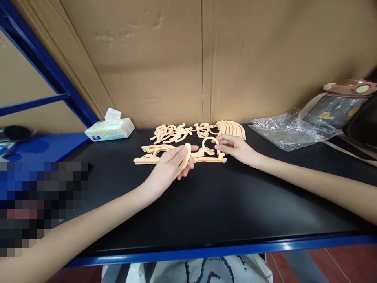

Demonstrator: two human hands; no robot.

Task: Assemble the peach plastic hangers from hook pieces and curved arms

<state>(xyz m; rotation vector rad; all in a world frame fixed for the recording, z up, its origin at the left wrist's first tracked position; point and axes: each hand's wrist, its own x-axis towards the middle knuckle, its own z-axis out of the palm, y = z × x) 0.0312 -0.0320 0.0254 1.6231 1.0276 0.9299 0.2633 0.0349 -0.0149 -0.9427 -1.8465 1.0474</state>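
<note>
My left hand [172, 163] is closed around a curved, peach-coloured plastic hanger arm [186, 156], held upright above the black tabletop. In my right hand [232, 147], a round, peach-coloured hanger hook [205, 141] is pinched between thumb and fingers; its loop points left, toward the other hand. The two held parts are apart. Behind and under my hands lie folded hangers [147, 160] of the same colour, partly covered by my left hand.
Along the cardboard wall [147, 70] lie a pile of loose curved parts [169, 133], several hooks [203, 129] and a row of hanger arms [231, 129]. A tissue pack [110, 129] stands left. Clear plastic wrap [288, 127] and a strapped bottle [332, 108] sit right.
</note>
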